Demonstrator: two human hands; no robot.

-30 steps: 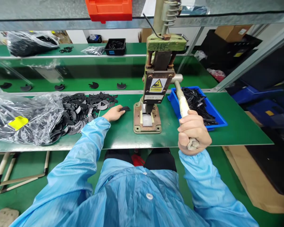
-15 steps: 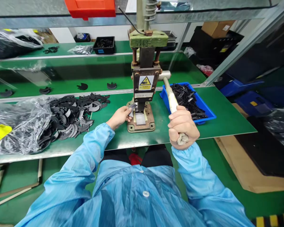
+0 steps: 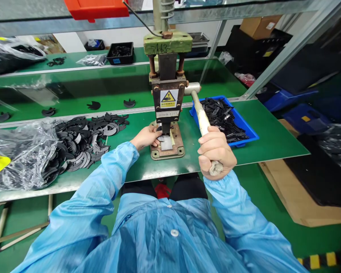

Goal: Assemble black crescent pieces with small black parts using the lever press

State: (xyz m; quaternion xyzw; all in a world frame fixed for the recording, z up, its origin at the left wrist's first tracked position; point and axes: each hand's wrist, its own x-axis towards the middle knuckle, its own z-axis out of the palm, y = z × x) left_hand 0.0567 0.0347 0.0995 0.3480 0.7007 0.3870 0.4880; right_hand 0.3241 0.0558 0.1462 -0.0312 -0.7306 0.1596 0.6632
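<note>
- Head view: a hand press (image 3: 167, 98) is stood on the green counter (image 3: 272, 140), near its front edge and about mid-frame.
- The right hand (image 3: 216, 153) is wrapped around the end of the press lever (image 3: 200, 113); the grip is closed tight on the lever, thumb over fingers. The lever slopes down from the press head toward the person.
- The left hand (image 3: 146, 137) is laid at the left side of the press base (image 3: 167, 148), fingertips at the white plate under the ram. A small dark part (image 3: 159, 131) is seen at the fingertips, just beside the ram; the left grip is narrow, and whether the part is pinched or only touched cannot be told.
- A loose heap of black curved parts (image 3: 88, 138) is spread on the counter left of the press, near the left forearm.
- A clear bag (image 3: 19, 155) with a yellow label, filled with more black parts, is lain further left, touching the heap.
- A blue tray (image 3: 251, 134) of black strips is set right of the press, behind the lever.
- Single black pieces are spaced along the belt (image 3: 74, 94) behind the counter.
- Both arms are covered by light blue sleeves.
</note>
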